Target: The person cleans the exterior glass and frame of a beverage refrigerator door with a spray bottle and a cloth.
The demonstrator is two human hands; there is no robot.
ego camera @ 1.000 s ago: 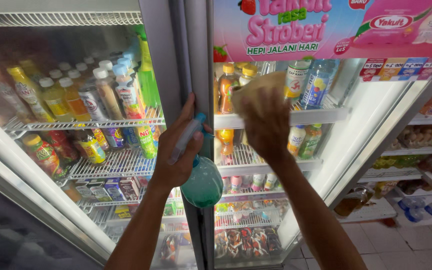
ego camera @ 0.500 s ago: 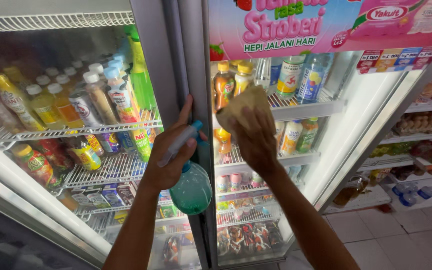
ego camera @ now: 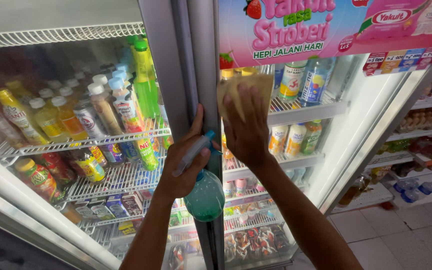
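Glass fridge door (ego camera: 326, 150) stands in front of you, with shelves of bottles (ego camera: 101, 107) behind it. Your right hand (ego camera: 246, 127) presses a yellow cloth (ego camera: 243, 82) flat against the glass, fingers spread. Your left hand (ego camera: 186, 160) is closed around a green spray bottle (ego camera: 205, 195), beside the door frame (ego camera: 196, 75).

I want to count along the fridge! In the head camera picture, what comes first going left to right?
Yellow-capped orange drink bottle → tall green bottle → left hand → teal round spray bottle → right hand pressing yellow cloth.
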